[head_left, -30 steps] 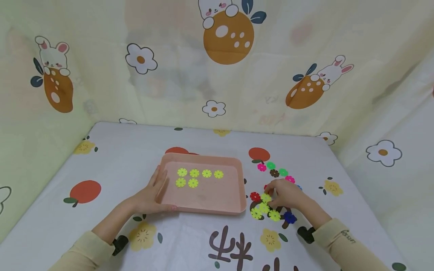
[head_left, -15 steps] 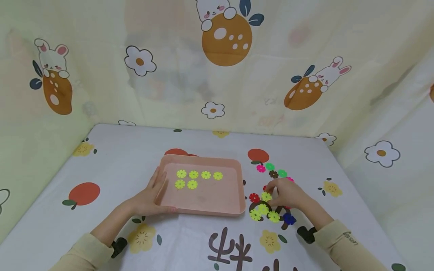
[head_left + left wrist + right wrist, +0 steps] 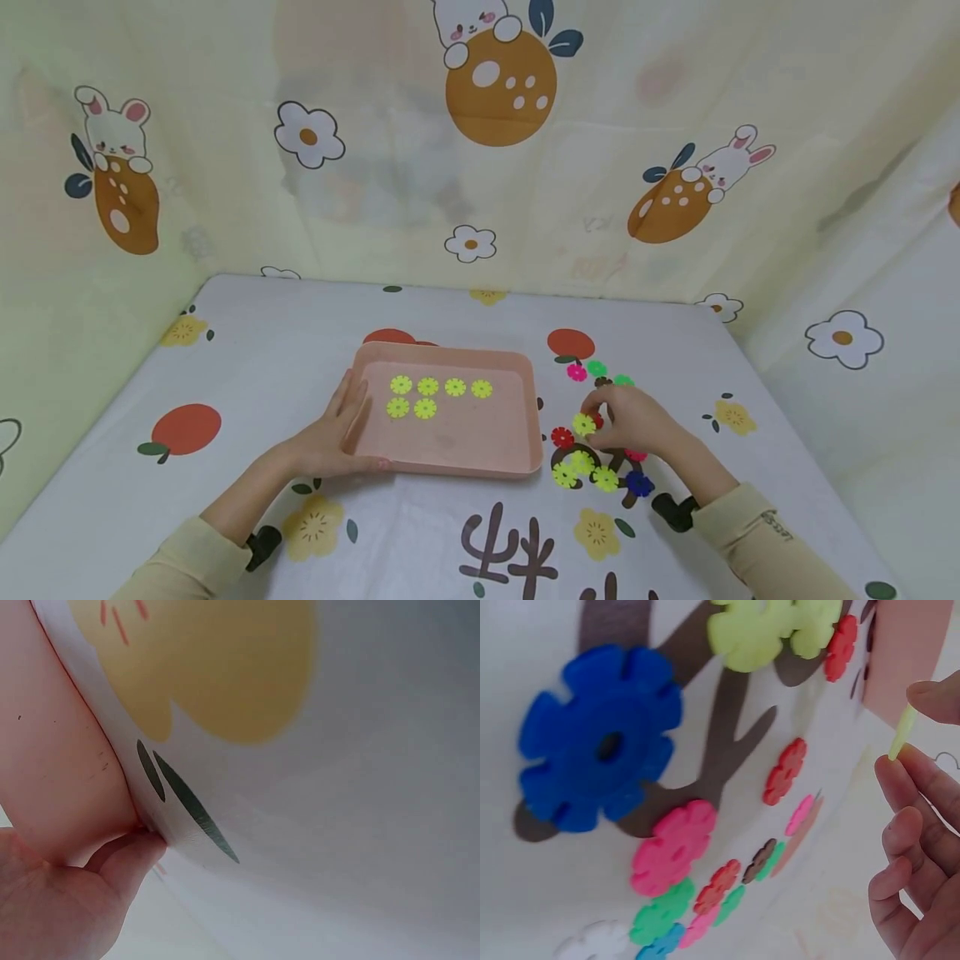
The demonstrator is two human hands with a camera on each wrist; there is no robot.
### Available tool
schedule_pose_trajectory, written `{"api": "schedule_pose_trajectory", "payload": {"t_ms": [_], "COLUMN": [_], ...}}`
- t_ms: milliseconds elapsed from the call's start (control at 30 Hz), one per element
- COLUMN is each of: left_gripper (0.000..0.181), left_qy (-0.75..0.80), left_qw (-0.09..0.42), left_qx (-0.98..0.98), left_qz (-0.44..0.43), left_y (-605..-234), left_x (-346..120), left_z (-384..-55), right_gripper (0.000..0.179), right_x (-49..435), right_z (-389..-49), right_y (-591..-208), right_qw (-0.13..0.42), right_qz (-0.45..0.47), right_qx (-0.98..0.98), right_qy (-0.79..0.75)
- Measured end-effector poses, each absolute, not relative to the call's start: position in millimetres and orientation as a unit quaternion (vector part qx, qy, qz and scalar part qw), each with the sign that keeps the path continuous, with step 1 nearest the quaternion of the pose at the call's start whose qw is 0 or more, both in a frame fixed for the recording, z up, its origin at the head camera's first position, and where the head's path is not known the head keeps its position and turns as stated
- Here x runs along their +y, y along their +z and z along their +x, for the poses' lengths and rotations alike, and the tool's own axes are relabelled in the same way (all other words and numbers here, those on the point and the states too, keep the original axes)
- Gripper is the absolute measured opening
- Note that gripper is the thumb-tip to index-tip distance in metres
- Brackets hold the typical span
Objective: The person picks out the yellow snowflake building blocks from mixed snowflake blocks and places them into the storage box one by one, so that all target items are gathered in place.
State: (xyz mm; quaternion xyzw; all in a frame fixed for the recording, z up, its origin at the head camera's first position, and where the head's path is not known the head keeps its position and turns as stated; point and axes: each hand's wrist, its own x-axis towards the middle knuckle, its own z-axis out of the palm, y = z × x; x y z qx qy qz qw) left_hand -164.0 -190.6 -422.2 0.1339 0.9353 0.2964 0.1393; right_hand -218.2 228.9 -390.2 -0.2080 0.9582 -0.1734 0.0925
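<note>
A pink tray [image 3: 465, 454] lies on the table, with several yellow interlocking discs [image 3: 425, 408] in two rows inside it. My left hand [image 3: 324, 437] holds the tray's left front corner, fingers along its side and thumb against its front wall; in the left wrist view that thumb [image 3: 127, 862] bends at the tray's edge. To the right of the tray, my right hand [image 3: 633, 421] pinches one yellow interlocking disc [image 3: 904, 731] between thumb and fingertips, above the table. Below that hand lie more yellow discs [image 3: 605, 478] and a dark blue disc [image 3: 639, 483].
Red discs [image 3: 562, 437], a pink disc [image 3: 576, 372], green discs [image 3: 597, 368] and a brown disc [image 3: 760, 860] are scattered right of the tray. A white disc [image 3: 592, 941] shows in the right wrist view. A printed curtain [image 3: 375, 200] hangs behind the table.
My right hand has lifted a yellow disc off the pile and shifted slightly away from me, baring a pink disc beneath. My left hand and the tray stay put.
</note>
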Motion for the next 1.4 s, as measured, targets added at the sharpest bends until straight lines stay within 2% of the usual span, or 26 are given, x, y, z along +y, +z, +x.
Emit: {"api": "schedule_pose_trajectory", "payload": {"t_ms": [733,1067,1400], "left_gripper": [0.118,0.119,0.118], "left_qy": [0.292,0.293,0.296], "left_qw": [0.138,0.136,0.138], "left_qx": [0.936,0.935,0.934], "left_qz": [0.139,0.144,0.145], "left_y": [-423,-420,-419], "left_x": [-191,-191,-192], "left_z": [-164,-163,-164], "right_gripper": [0.032,0.036,0.032], "right_x": [196,171,148], "right_z": [-223,-228,-237], "right_y": [-371,-368,-380], "right_qw": [0.061,0.072,0.083], "right_qz": [-0.268,-0.271,-0.274], "right_qx": [0.941,0.936,0.928], "right_qy": [-0.196,-0.212,-0.237]}}
